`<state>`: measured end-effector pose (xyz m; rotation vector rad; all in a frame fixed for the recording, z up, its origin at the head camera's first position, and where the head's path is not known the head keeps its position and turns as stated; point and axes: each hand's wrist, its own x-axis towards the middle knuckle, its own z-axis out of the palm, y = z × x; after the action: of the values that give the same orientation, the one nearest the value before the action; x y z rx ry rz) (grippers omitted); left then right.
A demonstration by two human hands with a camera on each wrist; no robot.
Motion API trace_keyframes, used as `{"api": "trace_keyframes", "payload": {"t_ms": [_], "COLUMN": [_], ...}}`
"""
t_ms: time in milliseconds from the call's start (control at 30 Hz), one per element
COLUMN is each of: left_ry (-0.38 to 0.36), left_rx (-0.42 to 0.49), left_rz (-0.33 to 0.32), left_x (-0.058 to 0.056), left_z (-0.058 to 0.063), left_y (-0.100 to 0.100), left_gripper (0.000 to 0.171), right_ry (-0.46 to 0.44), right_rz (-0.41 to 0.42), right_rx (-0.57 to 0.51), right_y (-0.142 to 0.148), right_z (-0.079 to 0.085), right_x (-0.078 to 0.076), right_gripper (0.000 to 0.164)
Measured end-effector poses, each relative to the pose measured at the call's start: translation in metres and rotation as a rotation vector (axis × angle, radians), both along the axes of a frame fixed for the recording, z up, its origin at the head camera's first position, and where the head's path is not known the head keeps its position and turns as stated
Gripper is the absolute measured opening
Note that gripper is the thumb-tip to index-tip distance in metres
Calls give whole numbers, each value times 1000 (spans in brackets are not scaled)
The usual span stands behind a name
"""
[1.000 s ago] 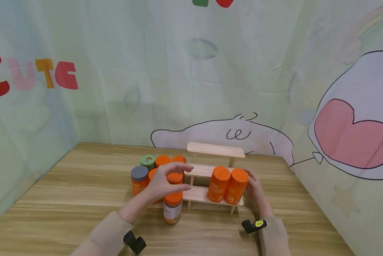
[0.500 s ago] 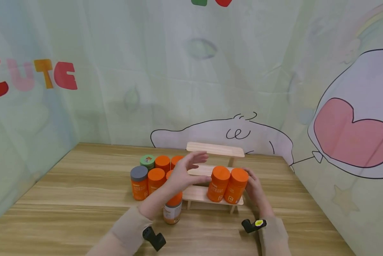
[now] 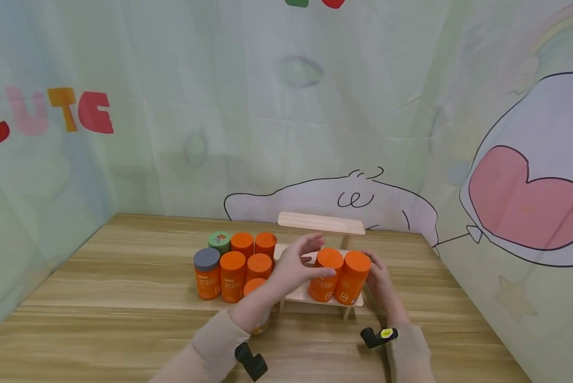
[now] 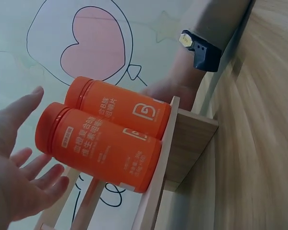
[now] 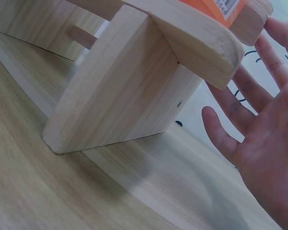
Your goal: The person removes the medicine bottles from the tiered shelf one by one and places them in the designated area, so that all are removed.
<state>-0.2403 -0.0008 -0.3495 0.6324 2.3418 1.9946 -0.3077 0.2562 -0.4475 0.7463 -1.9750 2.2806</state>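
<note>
Two orange jars with orange lids stand side by side on the lowest tier of a small stepped wooden shelf [image 3: 321,222]. My left hand [image 3: 293,268] is at the left jar [image 3: 321,291], thumb in front of its lid and the other fingers spread behind. In the left wrist view that hand [image 4: 14,177] curves loosely about the lid end of the near jar [image 4: 103,148], not gripping it. My right hand [image 3: 381,282] is beside the right jar [image 3: 352,279]. In the right wrist view its fingers [image 5: 252,91] extend along the shelf's end, fairly straight.
Left of the shelf several more jars stand grouped on the wooden table [image 3: 123,308]: one with a grey lid [image 3: 207,259], a green-lidded one [image 3: 219,240], others orange-lidded. A front jar [image 3: 256,286] is partly behind my left forearm. A printed curtain [image 3: 248,133] hangs behind.
My left hand has moved right, from over the grouped jars to the left jar on the shelf. My right hand and the two shelf jars have stayed in place.
</note>
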Motion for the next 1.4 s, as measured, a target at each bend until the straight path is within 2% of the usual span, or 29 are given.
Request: {"api": "trace_keyframes", "payload": {"t_ms": [267, 433, 800, 1000, 1200, 1400], "left_ry": [-40, -34, -17, -26, -51, 2], "left_rx": [-36, -66, -62, -77, -36, -7], "left_rz": [25, 35, 60, 112, 142, 204], "left_x": [2, 3, 4, 8, 8, 7], "left_z": [-4, -6, -7, -3, 5, 14], "left_y": [8, 9, 9, 6, -5, -20], "left_gripper": [72, 68, 63, 61, 62, 60], "right_ry": [-5, -6, -24, -31, -42, -51], "right_rz": [1, -1, -20, -32, -37, -50], "right_rx": [6, 16, 22, 28, 48, 52], "right_y": [2, 2, 1, 0, 0, 0], "right_z": [-1, -1, 0, 2, 2, 2], "right_x": [1, 1, 1, 2, 3, 3], "right_gripper": [36, 35, 35, 35, 33, 33]}}
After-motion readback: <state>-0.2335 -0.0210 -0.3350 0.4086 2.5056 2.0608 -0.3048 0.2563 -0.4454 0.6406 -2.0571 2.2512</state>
